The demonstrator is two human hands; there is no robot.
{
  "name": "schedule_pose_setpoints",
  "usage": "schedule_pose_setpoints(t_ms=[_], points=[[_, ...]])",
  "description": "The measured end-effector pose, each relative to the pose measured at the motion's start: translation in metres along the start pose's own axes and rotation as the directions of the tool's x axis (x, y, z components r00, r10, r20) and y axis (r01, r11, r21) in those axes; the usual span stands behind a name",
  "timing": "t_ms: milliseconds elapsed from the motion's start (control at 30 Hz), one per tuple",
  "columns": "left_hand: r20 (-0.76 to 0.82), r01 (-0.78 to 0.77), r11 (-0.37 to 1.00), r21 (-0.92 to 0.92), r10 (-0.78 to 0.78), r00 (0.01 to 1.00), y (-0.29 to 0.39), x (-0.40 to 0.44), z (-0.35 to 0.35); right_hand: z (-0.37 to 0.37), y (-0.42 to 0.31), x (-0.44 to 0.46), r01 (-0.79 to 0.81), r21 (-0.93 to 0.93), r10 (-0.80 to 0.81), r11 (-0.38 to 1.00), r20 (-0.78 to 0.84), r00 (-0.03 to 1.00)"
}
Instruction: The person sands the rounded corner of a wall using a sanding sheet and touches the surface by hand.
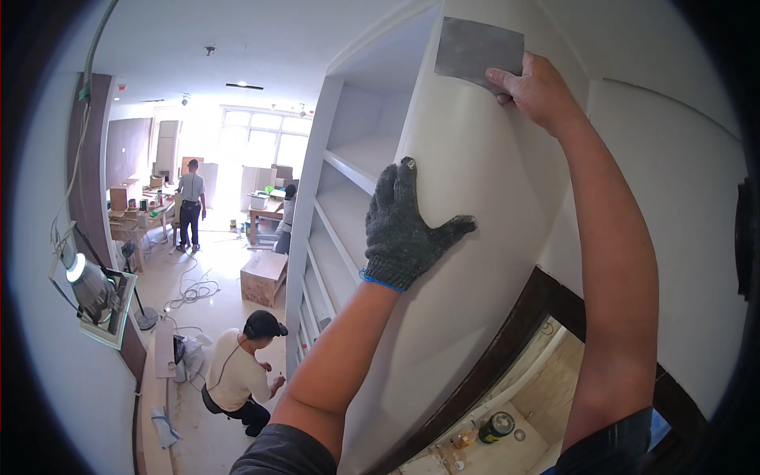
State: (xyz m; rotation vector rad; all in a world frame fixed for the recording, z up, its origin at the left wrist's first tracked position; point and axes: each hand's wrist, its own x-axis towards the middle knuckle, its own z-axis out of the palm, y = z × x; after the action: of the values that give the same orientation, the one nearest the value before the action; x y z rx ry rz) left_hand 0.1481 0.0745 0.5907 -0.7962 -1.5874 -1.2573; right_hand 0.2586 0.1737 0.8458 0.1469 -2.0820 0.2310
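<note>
Up high on the white wall panel (467,158), my bare right hand (538,91) pinches the lower right corner of a grey rectangular sheet (480,51) that looks like sandpaper. The sheet is against or very near the panel; I cannot tell if all of it touches. My left hand (408,229) wears a dark grey knit glove with a blue cuff edge. It lies open on the panel by the shelf unit's edge, thumb spread to the right, holding nothing.
White built-in shelves (348,158) stand left of the panel. Below right is a dark-framed opening (546,297) with a can (497,426) inside. A co-worker in a cap (241,368) crouches at lower left. A work lamp (91,289) hangs at left; cables (194,291) cross the floor.
</note>
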Motion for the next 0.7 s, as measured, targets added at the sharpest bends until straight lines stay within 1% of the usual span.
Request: schedule_pose_setpoints(t_ms=[100,200,300,400,500,600,700], points=[[-0.017,-0.023,1.000,0.014,0.023,1.000,-0.004,-0.001,0.003,0.003,0.009,0.007,0.055,0.037,-0.055,0.998,-0.015,0.998],[-0.021,-0.019,1.000,0.023,0.019,1.000,-0.003,-0.002,0.003,0.001,0.011,0.010,0.036,-0.075,-0.040,0.997,-0.059,0.997],[-0.005,-0.006,1.000,0.015,0.006,1.000,-0.004,-0.001,0.004,-0.003,0.010,0.006,-0.061,0.059,0.058,0.996,0.045,0.997],[0.002,0.012,1.000,0.009,-0.012,1.000,-0.002,-0.001,0.001,-0.003,0.010,0.004,0.038,-0.019,-0.039,0.999,-0.056,0.998],[-0.005,0.007,1.000,0.007,-0.007,1.000,-0.002,-0.002,0.002,-0.005,0.011,0.003,-0.016,0.066,0.014,0.998,0.026,1.000],[-0.020,-0.020,1.000,-0.011,0.020,1.000,-0.003,-0.002,0.001,-0.007,0.008,0.007,0.003,-0.061,-0.002,0.998,0.008,1.000],[-0.037,-0.034,0.999,-0.005,0.033,0.999,-0.005,-0.002,0.004,-0.005,0.000,0.004,0.034,-0.047,-0.032,0.998,0.031,0.999]])
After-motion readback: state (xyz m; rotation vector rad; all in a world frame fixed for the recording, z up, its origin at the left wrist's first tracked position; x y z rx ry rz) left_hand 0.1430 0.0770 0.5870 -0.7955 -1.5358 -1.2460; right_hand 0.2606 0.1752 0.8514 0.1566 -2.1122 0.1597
